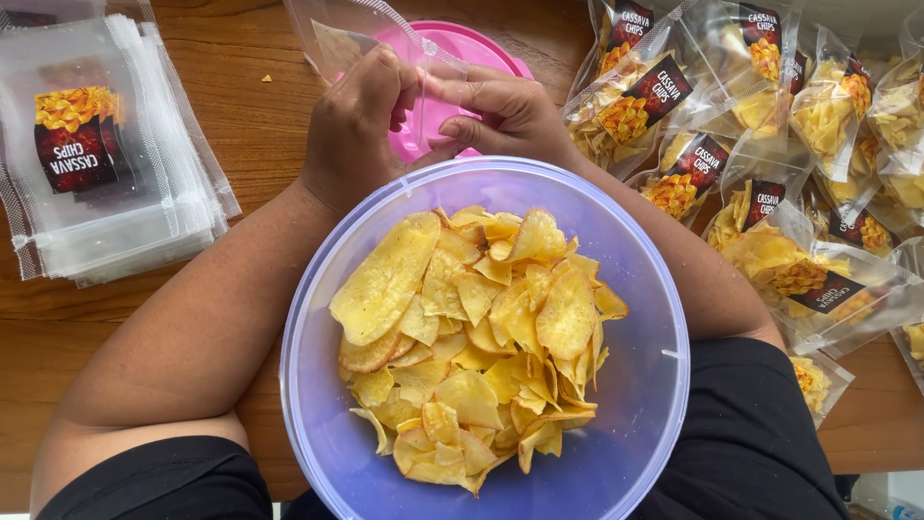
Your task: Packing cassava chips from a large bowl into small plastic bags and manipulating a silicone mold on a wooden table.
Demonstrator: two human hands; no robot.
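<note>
Hands: left hand [354, 123] and right hand [500, 114] both pinch one clear bag [332, 39]
Done: filled bags [770, 144] piled right
Left: bowl of chips [472, 347], empty bags [106, 154]

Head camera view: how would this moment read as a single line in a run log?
left hand: holds clear pouch | right hand: pinches pouch mouth | bowl of chips: near body | empty pouches: left | filled pouches: right

Single head-mounted view, no second camera to overlap with. It looks almost straight down from above the person's lap, close in. The bowl [616, 404] fills the lower centre, nearest the lens. The wooden table [260, 125] runs across the top of frame, farther from the camera.
</note>
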